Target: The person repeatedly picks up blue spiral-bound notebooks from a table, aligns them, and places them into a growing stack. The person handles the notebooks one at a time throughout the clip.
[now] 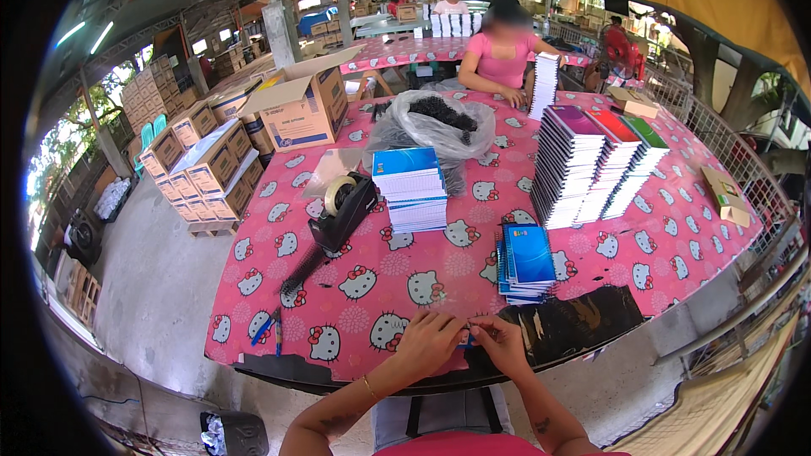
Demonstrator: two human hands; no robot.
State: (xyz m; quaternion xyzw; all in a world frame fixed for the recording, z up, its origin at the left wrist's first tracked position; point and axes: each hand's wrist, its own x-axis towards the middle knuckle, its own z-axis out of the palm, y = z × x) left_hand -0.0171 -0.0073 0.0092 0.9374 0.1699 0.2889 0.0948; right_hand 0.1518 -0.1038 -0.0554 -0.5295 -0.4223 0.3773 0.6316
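At the table's near edge my left hand (428, 343) and my right hand (500, 344) meet, fingertips close together. A small blue thing (465, 339) shows between them; too little of it is visible to name. The right fingers pinch at it. Bent over its other side, the left fingers mostly hide it. Just beyond my right hand lies a stack of blue spiral notebooks (529, 255). Farther off stands a taller stack of blue-covered pads (409, 190), no spirals visible. Blue-handled pliers (268, 333) rest to the left, near a bundle of black binding coils (304, 268).
A black tape dispenser (345, 213) sits left of the pads. Behind them is a plastic bag (397, 131) of black coils. Tall spiral notebook stacks (557, 177) stand right. Across the pink table (355, 321) a co-worker (500, 55) handles notebooks. A carton (300, 110) stands far left.
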